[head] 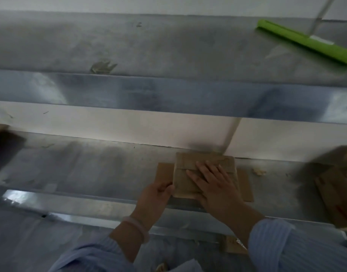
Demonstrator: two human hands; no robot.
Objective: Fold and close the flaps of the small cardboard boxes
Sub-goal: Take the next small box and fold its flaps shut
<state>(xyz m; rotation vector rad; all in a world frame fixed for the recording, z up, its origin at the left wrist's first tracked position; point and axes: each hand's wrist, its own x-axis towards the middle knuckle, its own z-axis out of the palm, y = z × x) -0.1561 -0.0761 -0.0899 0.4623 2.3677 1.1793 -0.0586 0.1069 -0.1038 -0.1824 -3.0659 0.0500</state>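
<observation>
So, box: I see the small brown cardboard box [190,160] sitting near the front edge of the grey metal worktop [90,167], right of its middle, with its top panels folded down.
Side flaps: the left flap [164,171] and the right flap [246,187] lie flat on the worktop, sticking out from the box's two ends.
Right hand: my feed shows the right hand [214,185] lying flat on the box's top, fingers straight and spread, pressing down and grasping nothing.
Left hand: the left hand [158,193] is curled against the box's left end by its front corner, grasping it there; a pale bracelet [136,226] sits on that wrist.
Right edge: a blurred pile of brown cardboard [337,193].
Left edge: a dark blurred shape [3,146]; I can't tell what it is.
Far ledge: a bright green broom head [304,41] lies toward the far right corner.
</observation>
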